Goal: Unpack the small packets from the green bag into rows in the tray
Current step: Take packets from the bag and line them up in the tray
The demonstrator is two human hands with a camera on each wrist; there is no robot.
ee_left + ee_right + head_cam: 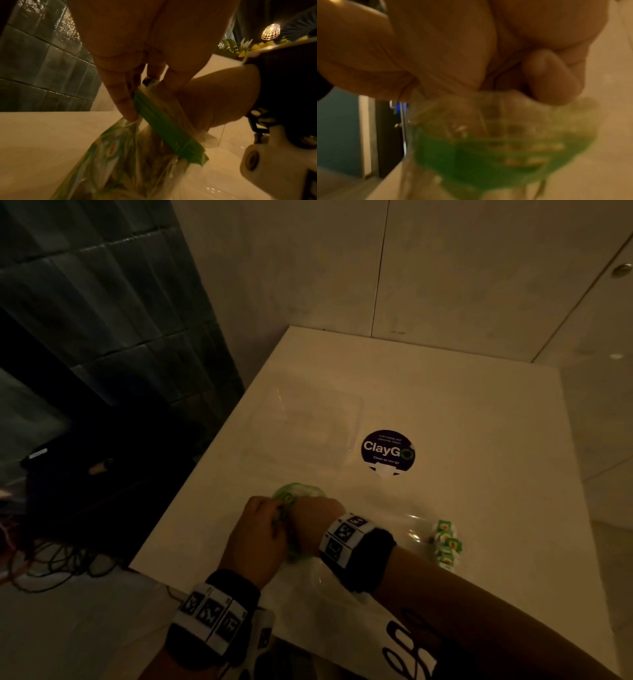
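Observation:
The green bag [294, 491] lies on the white table [479, 440] near its front edge, and several small packets show through its film [120, 155]. My left hand [260, 529] pinches the green strip at its mouth [154, 121]. Close beside it, my right hand [313, 518] is at the same mouth with curled fingers [553, 77] on the film; that view is blurred. Several green-and-white packets [447, 542] stand in a row at the right side of a clear tray [414, 537], just right of my right forearm.
A second clear plastic container [301, 426] sits farther back on the table, left of a round dark "ClayGo" sticker [387, 451]. The table's left edge drops to a dark floor with cables [61, 559]. Walls close the back and right.

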